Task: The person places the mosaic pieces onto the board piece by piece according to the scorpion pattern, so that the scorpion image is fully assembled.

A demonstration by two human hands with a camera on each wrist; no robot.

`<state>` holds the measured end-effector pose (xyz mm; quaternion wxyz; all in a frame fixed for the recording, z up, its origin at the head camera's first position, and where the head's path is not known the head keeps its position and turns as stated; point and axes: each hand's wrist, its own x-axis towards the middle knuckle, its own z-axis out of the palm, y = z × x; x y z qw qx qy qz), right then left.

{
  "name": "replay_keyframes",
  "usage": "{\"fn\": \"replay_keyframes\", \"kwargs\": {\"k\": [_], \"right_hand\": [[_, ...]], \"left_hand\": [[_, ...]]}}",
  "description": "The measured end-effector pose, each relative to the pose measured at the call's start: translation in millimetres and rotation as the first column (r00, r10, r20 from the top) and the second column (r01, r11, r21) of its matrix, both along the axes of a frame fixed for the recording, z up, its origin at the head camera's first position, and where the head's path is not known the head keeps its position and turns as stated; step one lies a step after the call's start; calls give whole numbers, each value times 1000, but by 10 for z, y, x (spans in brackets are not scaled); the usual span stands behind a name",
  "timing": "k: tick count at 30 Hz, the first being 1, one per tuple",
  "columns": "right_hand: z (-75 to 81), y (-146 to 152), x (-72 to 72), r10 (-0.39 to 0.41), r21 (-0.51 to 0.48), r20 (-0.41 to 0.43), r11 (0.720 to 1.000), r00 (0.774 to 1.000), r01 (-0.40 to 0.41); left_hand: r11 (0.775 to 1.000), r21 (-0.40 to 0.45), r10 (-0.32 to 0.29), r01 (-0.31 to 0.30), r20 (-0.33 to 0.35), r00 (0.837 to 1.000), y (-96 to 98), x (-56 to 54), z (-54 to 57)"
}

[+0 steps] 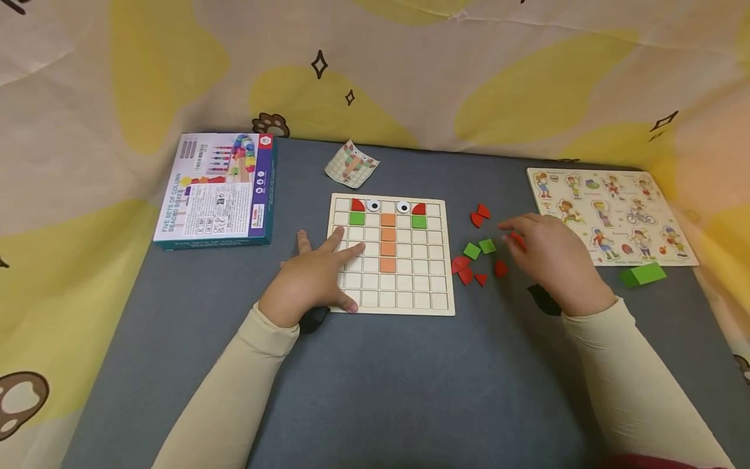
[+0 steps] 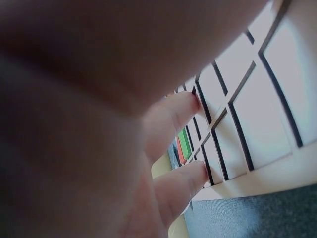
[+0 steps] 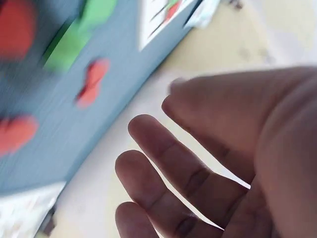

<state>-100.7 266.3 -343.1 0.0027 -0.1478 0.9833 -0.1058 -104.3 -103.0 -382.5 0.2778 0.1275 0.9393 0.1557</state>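
A square wooden grid board [image 1: 404,283] lies on the table, with red, green and orange pieces and two eye pieces in its upper cells. My left hand [image 1: 310,277] rests spread over the board's left edge, fingers straight; in the left wrist view, fingertips [image 2: 190,104] touch the grid. To the right of the board, my right hand [image 1: 551,260] hovers over loose red pieces, fingers loosely bent. Between its thumb and fingers, in the head view, a red piece [image 1: 517,240] shows; the right wrist view shows nothing in its grasp. Two green squares [image 1: 487,246] lie nearby.
A small patterned card [image 1: 351,164] lies behind the board. At the left is a boxed toy set [image 1: 219,208]. A picture puzzle board [image 1: 615,218] lies at the far right, with a green block [image 1: 642,275] at its front edge. A patterned cloth hangs behind the table.
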Motion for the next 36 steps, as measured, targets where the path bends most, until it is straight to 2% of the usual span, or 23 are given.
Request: {"fn": "replay_keyframes", "kwargs": {"k": [5,10,18,22,26,30,36], "right_hand": [[-90,278,-107,-69,0,43,998,997,69],[-259,365,-163,-83,26,113,996,990,81],[-382,325,-217,-57,21,53,998,997,56],[-415,330,-233,-28,-11,19,1000,999,28],[-456,347,-236,-38,-51,-27,998,999,37],[-486,343,-236,-64,-70,-33,996,997,62],[-499,320,-226,-56,-50,-41,997,998,54]], "left_hand": [[1000,5,-7,7,2,1000,-2,3,12],[1000,13,-6,6,7,1000,6,7,16],[1000,-1,-10,10,-1,1000,6,3,4],[1000,4,-6,6,-1,1000,-3,6,2],[1000,14,-1,1,-5,1000,-9,10,-4],[1000,16,-1,1,-9,1000,-7,11,-8],[1000,21,-4,4,-5,1000,-4,15,1]]}}
